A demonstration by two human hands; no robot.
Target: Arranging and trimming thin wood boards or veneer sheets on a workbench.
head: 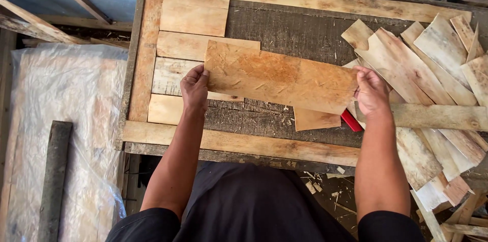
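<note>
I hold a thin orange-brown wood sheet point(279, 77) flat over the workbench, one hand at each short end. My left hand point(194, 88) grips its left edge and my right hand point(371, 92) grips its right edge. Beneath it, pale wood sheets point(192, 14) lie side by side inside a rectangular wooden frame point(244, 143) on a dark board point(305, 31). A smaller sheet piece point(315, 119) pokes out under the held one.
A heap of loose wood sheets point(432, 64) lies at the right, with a long batten point(442, 116) across it. Something red point(352, 121) shows beneath my right hand. Clear plastic sheeting point(61, 120) and a grey plank point(55, 176) lie at the left.
</note>
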